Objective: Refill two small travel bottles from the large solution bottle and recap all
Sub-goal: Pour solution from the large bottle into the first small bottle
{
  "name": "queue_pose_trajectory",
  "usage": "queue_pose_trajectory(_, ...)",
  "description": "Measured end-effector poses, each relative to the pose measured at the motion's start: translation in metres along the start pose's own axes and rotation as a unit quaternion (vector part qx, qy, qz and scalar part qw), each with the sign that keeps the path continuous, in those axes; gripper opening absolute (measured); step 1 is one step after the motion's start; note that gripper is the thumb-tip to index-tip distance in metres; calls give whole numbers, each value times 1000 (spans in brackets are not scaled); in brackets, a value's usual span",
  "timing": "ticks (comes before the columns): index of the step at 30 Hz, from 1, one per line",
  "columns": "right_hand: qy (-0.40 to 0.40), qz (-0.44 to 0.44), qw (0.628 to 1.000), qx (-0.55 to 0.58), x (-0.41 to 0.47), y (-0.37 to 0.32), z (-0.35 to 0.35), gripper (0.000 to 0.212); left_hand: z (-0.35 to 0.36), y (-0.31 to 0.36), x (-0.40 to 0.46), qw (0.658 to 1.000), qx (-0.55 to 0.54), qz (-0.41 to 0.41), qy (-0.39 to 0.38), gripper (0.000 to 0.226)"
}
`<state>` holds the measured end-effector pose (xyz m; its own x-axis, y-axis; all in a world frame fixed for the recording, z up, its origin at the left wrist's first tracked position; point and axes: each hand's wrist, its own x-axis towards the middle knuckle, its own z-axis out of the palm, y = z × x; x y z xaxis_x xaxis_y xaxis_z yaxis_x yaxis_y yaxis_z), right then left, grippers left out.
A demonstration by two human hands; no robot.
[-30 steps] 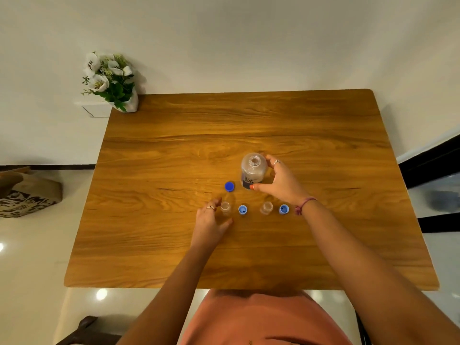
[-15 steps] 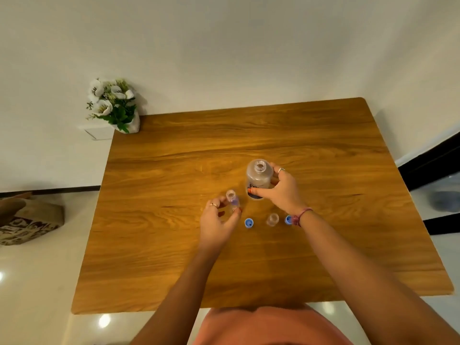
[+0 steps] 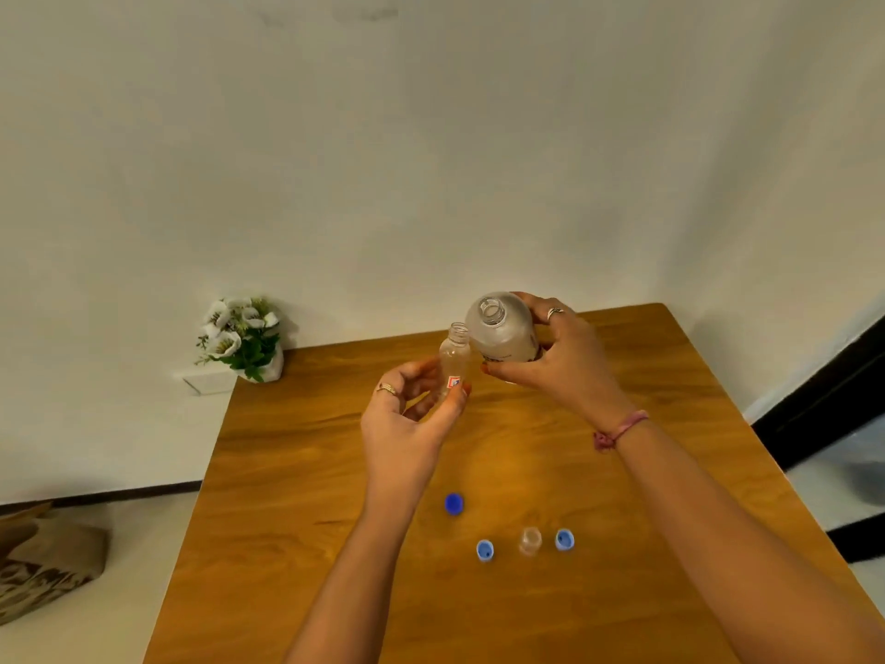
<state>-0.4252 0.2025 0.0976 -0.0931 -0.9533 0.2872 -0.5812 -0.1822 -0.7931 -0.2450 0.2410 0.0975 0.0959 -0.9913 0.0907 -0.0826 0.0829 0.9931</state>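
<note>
While both bottles sit lifted above table, your left hand [image 3: 407,414] pinches small travel bottle [image 3: 454,357] between thumb and curled fingers, upright, uncapped, frame centre. Your right hand [image 3: 560,361] wraps large solution bottle [image 3: 500,330], open mouth tipped toward camera, touching small one's shoulder. Lower centre on wooden table [image 3: 297,496]: dark blue cap [image 3: 453,503], two light blue caps [image 3: 484,550] [image 3: 564,539], second travel bottle [image 3: 529,540] between them, uncapped. Flower pot [image 3: 244,340] left of table's far corner.

- Your single head camera looked forward and down from above the wooden table [image 3: 297,543], close over your raised hands
- Its wide angle took in the white wall [image 3: 431,160] ahead and floor [image 3: 96,630] at left
</note>
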Motion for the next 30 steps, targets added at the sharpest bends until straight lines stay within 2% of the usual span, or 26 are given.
queue_pose_trajectory(7,41,-102,993,-40,31,-40,-28,78,-1,45,15,998,-38,47,18,37)
queue_pose_trajectory(15,67,-150,983,-81,62,-85,-52,77,-5,84,31,993,-81,75,37,36)
queue_pose_trajectory(30,141,-253,941,-175,90,-123,-75,71,-6,116,44,989,-46,117,80,30)
